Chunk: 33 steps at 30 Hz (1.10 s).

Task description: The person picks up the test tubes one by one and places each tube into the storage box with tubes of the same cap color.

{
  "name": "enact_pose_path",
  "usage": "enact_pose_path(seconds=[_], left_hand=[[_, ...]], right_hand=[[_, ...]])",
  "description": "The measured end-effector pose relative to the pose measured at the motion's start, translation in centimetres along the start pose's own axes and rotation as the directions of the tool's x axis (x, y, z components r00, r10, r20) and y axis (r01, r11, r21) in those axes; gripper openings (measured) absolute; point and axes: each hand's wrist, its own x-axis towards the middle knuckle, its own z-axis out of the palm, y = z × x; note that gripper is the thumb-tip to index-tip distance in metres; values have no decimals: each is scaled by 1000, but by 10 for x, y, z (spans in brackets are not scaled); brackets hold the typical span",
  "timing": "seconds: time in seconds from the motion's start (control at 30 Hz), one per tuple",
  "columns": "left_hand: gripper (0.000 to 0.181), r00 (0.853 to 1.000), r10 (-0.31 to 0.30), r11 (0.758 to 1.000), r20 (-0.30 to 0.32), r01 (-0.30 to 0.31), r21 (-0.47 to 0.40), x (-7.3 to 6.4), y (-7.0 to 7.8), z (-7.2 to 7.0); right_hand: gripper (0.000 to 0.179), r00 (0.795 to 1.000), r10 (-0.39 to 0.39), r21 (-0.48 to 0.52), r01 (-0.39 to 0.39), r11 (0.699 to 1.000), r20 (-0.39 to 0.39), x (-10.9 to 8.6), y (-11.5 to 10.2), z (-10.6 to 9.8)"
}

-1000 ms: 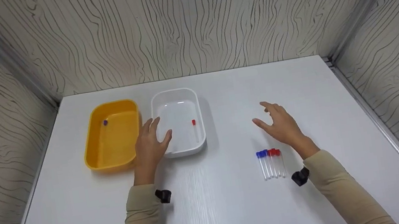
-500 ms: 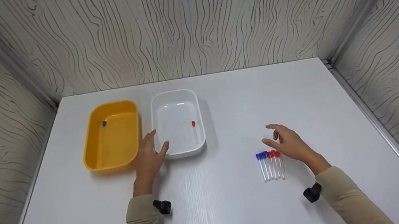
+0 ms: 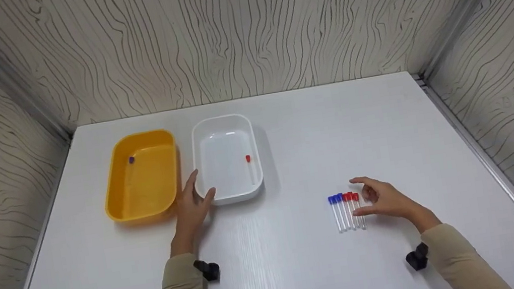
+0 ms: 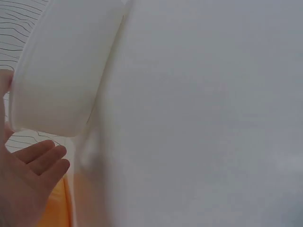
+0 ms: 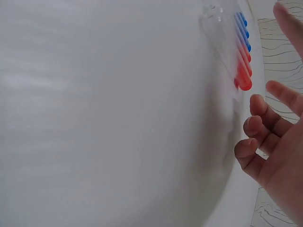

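Note:
Several clear test tubes [image 3: 342, 216] lie side by side on the table, blue caps on the left and red caps [image 5: 245, 80] on the right. My right hand [image 3: 386, 199] hovers at their right end, thumb and index finger spread apart, the other fingers loosely bent, nothing held. The thumb overlaps the red-capped tubes in the head view; contact cannot be told. At the near left corner of the white tray [image 3: 227, 169], my left hand [image 3: 191, 213] has its thumb by the front rim and its index finger along the left side. Its other fingers [image 4: 45, 158] stretch out straight below the tray.
One red-capped tube [image 3: 250, 168] lies inside the white tray, near its right wall. Left of it stands a yellow tray [image 3: 153, 183] with a blue-capped tube [image 3: 131, 160] in it. Patterned panels [image 3: 230, 31] enclose the table at the back and sides.
My right hand has come down and nearer, from beyond the tubes to their right end. My left hand has drawn back from over the white tray to its near left corner.

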Motion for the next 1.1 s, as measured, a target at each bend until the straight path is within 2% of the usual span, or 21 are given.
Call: enact_pose_path(seconds=[0.07,0.2,0.3,0.43,0.63,0.77,0.83,0.93,1.03,1.1], left_hand=[[70,999,-31,997,40,34,-73,0,-3,0],[76,986,-99,969,136,127,-212,-2,-6,-2],[83,974,-136,948,182,181,-263,-3,-9,-3],[88,965,-170,921,201,228,-315,-3,-10,-4],[88,960,-190,915,205,249,-318,-2,-10,-3],[88,964,-175,914,199,234,-330,-1,-10,-1],[87,961,-180,909,210,244,-338,-1,-8,-1],[84,955,-188,907,231,259,-333,-4,4,-5],[82,954,-190,911,232,260,-321,-5,4,-4],[82,956,-192,916,220,255,-310,-5,-3,-1]], right_hand=[[81,1000,-15,15,15,1000,19,-3,4,1],[90,999,-31,27,30,999,43,-8,9,2],[96,999,-15,-4,15,1000,48,-11,10,3],[101,999,-8,-87,11,996,39,-14,10,5],[103,998,-58,-181,56,982,-5,-15,12,11],[97,997,-78,-195,71,978,-28,-15,13,13],[95,996,-82,-198,73,977,-36,-15,13,14],[93,997,-71,-192,63,979,-36,-15,13,13],[93,998,-45,-182,39,983,-32,-16,13,12],[94,1000,-21,-164,17,986,-24,-16,12,11]])
